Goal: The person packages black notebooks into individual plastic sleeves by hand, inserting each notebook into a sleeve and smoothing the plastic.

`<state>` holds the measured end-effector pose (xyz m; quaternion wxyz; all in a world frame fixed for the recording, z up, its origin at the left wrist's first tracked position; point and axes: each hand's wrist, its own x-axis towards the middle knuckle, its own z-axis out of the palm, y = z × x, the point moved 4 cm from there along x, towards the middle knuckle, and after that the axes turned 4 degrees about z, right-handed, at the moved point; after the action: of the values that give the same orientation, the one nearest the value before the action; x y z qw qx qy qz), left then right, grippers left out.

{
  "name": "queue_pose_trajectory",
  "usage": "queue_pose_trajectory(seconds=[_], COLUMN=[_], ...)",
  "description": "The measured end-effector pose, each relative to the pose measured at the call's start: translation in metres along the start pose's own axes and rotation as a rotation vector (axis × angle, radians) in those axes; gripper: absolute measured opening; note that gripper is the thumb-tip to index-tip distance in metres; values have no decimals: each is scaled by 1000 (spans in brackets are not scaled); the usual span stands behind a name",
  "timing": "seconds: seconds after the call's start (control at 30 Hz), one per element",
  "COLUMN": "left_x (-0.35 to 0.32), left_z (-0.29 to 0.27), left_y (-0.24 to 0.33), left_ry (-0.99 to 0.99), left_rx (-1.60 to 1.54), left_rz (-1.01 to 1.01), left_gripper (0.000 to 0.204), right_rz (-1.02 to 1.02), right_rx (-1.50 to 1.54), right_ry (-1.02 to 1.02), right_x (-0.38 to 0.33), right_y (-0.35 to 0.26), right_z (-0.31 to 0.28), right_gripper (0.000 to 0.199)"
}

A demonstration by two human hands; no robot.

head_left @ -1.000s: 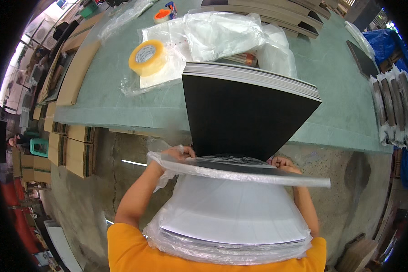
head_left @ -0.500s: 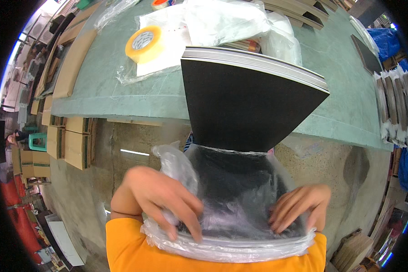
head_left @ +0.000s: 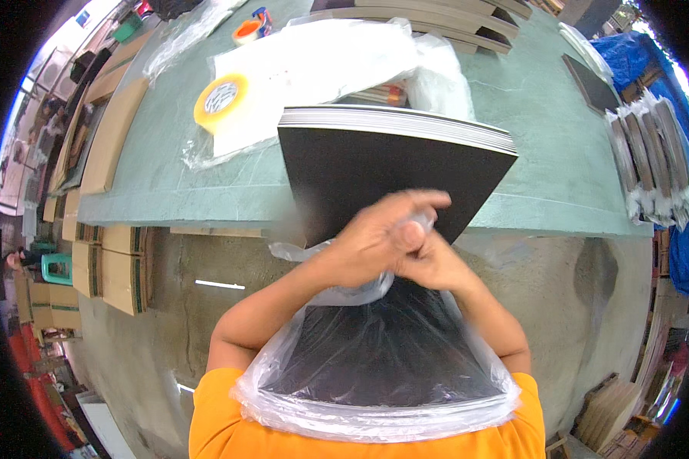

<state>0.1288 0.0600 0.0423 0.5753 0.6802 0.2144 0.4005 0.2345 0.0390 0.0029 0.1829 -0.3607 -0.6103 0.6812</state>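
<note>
A clear plastic bag with a stack of black sheets inside rests against my orange shirt. At its far end the film is drawn together into a bunch, with creases running toward my hands. My left hand is closed around the bunched film, its index finger stretched out to the right. Pressed against it, my right hand is also closed on the film, its fingertips partly hidden. Just beyond the hands, a thick stack of black-covered sheets with white edges stands tilted at the table's edge.
On the green table lie a roll of clear tape, white plastic bags and a tape dispenser. Grey boards are piled at the back. Bagged stacks stand at the right, cartons at the left.
Both hands have left the near end of the bag and come together at its far end. The film there is now gathered up. The view has shifted slightly.
</note>
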Motion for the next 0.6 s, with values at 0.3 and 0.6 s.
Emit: queue_pose_trajectory(seconds=[0.3,0.6], left_x=[-17,-22], left_z=[-51,-47], left_y=[8,12], left_ry=[319,231], left_rx=[-16,586], left_rz=[-264,-118], left_gripper=[56,27], right_rz=[61,106], right_rx=[-240,21], right_ry=[-172,304], right_x=[-25,-38], right_y=[16,-14], right_z=[-7,-37], right_gripper=[31,13])
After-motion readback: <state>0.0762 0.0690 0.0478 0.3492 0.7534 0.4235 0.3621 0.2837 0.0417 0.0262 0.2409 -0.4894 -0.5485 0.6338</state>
